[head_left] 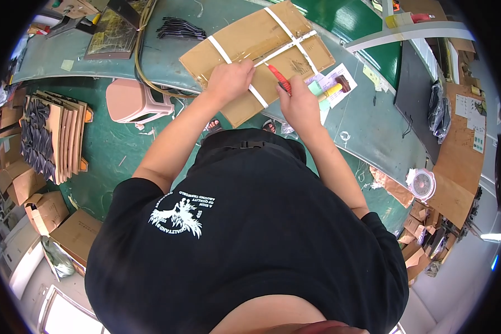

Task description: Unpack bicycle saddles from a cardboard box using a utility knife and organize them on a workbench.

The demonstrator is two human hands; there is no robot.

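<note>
- My left hand [229, 79]: pressed flat, fingers curled, on strapped cardboard bundle [257, 58], at its near edge.
- My right hand [299, 103]: closed on red cutter [278, 78]; blade tip at white strap [286, 47], pointing approx. 11 o'clock.
- Bundle lies on green bench [367, 128], 12 o'clock from me.
- Pink stool [132, 100] below bench, 9 o'clock of left hand.

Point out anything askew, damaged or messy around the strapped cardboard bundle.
The cardboard bundle lies flat but juts over the table's near edge, pinned by the left hand. The right hand holds a red cutter at a white strap. No damage shows. White scraps litter the green floor by the pink stool.
</note>
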